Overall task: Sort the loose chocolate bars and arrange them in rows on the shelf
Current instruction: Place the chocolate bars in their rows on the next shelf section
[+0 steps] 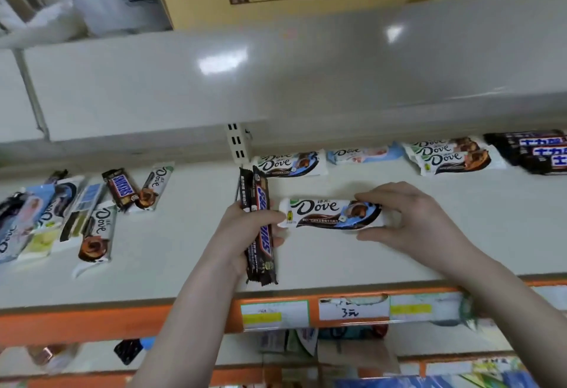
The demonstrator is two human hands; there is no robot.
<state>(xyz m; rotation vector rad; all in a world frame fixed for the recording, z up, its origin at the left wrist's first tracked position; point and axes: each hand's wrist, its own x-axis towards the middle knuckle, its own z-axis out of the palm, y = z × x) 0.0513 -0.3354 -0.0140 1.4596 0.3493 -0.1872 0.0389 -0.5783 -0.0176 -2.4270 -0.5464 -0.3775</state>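
Shelf point(337, 265) half sorted: Dove and dark bars rowed along back right point(445, 157); loose heap point(76, 212) at left unsorted. Left hand point(242, 231) fingers curled round dark Snickers bars point(260, 228). Right hand point(411, 219) fingers pinching white Dove bar point(331, 214) mid-shelf, not yet placed.

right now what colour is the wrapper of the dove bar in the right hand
Mostly white, with a brown swirl and a light blue patch; the head view shows the Dove bar in the right hand.

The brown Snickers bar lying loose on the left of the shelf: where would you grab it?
Pinch the brown Snickers bar across its narrow width near the middle, coming from above. It lies flat, its lower end against a Dove bar, so the long edges offer the likeliest finger room.
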